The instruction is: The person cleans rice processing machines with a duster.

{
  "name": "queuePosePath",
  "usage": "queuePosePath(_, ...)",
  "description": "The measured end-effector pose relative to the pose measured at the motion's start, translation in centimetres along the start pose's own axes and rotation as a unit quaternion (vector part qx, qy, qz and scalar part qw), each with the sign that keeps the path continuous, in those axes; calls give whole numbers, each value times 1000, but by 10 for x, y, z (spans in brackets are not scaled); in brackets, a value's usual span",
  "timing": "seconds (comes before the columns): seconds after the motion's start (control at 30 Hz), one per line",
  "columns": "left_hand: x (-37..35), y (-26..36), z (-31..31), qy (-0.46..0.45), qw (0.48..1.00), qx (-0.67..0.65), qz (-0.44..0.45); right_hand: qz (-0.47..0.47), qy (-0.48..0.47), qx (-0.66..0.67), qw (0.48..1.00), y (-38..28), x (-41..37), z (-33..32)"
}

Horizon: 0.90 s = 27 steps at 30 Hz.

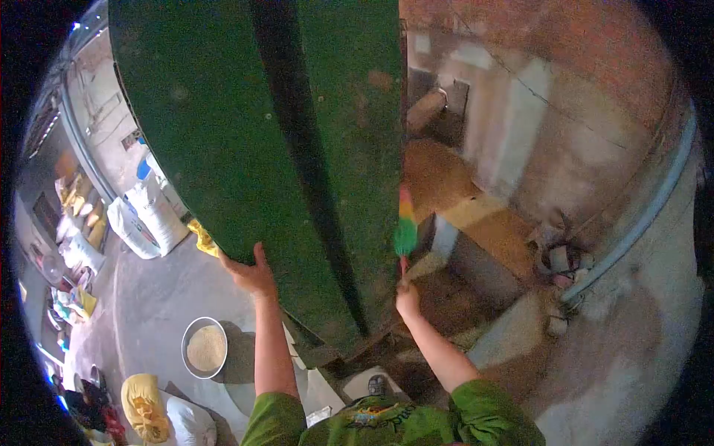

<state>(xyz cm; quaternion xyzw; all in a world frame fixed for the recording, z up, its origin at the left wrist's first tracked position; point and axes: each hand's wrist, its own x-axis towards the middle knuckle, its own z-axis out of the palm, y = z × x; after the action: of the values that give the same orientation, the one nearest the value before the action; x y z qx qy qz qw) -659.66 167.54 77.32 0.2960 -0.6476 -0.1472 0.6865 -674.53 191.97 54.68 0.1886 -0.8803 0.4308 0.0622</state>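
Note:
A tall green metal panel (216, 134) with a dark vertical band fills the middle of the view. My left hand (251, 276) is at its lower left edge, thumb up against the green face and fingers round the edge. Something yellow and crumpled (202, 238) shows just beyond those fingers. My right hand (407, 299) is closed round the thin handle of a colourful duster (405, 234), whose green, yellow and red bristles point upward. The duster is at the panel's right edge, and part of its head is hidden behind that edge.
A metal bowl of pale grain or meal (205, 348) stands on the floor at left. White sacks (149, 219) and a yellow sack (144, 405) are further left. On the right, a pit with brown grain (491, 223) lies below a stained wall, and a pipe (632, 249) runs along the floor.

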Motion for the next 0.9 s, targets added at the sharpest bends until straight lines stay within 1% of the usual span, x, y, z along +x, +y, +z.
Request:
queuePosePath(0.03, 2, 0, 0, 4, 1000, -1, 2, -3, 2, 2, 1000, 8, 0, 4)
queuePosePath(0.07, 2, 0, -1, 2, 1000, -9, 14, 153, -45, 91, 983, 8, 0, 4)
queuePosePath(0.1, 1, 1, -2, -2, 1000, -18, 25, 304, -90, 175, 932, 10, -1, 3)
queuePosePath(0.13, 1, 3, -2, -2, 1000, -19, 24, 224, -23, 232, 946, 6, 11, 9)
queuePosePath(0.17, 0, 5, -2, -6, 1000, -21, 14, 139, 43, 284, 948, -21, 30, 2)
queuePosePath(0.23, -1, 4, -2, -10, 1000, -23, 3, 90, 55, 393, 914, -94, 56, -39)
queuePosePath(0.3, -3, -2, 0, -4, 1000, -23, 3, -30, 121, 327, 937, -155, 71, -65)
queuePosePath(0.33, -2, -2, -1, -2, 1000, -23, 3, -47, 121, 317, 940, -170, 72, -67)
queuePosePath(0.37, -1, -1, -1, -5, 1000, 6, 5, -66, 120, 307, 942, -180, 71, -67)
queuePosePath(0.4, 0, -2, -3, -6, 999, 35, 8, -98, 148, 221, 959, -183, 66, -66)
queuePosePath(0.43, 0, -5, -3, 0, 999, 38, 8, -104, 145, 224, 958, -167, 60, -48)
queuePosePath(0.5, 0, -14, 1, -1, 1000, 10, 23, -21, 50, 253, 966, -115, 49, -1)
queuePosePath(0.57, 2, -9, -1, 1, 1000, 16, 20, 80, -68, 333, 937, -118, 18, -19)
queuePosePath(0.6, 2, -7, -1, -7, 1000, 22, 16, 78, -68, 334, 937, -121, 20, -20)
queuePosePath(0.67, 1, -6, 0, 1, 1000, 12, 15, 4, -58, 439, 896, -126, 21, -19)
queuePosePath(0.73, -1, -6, 2, 8, 1000, 3, 15, -42, -17, 396, 917, -160, 52, -35)
queuePosePath(0.8, -1, -7, 1, 5, 1000, 2, -10, -92, 18, 310, 946, -225, 69, -86)
queuePosePath(0.83, -1, -8, 1, 8, 1000, 2, -8, -95, 18, 313, 945, -233, 80, -85)
queuePosePath(0.9, -2, -10, 1, 6, 1000, -8, 5, -85, -19, 325, 942, -240, 95, -78)
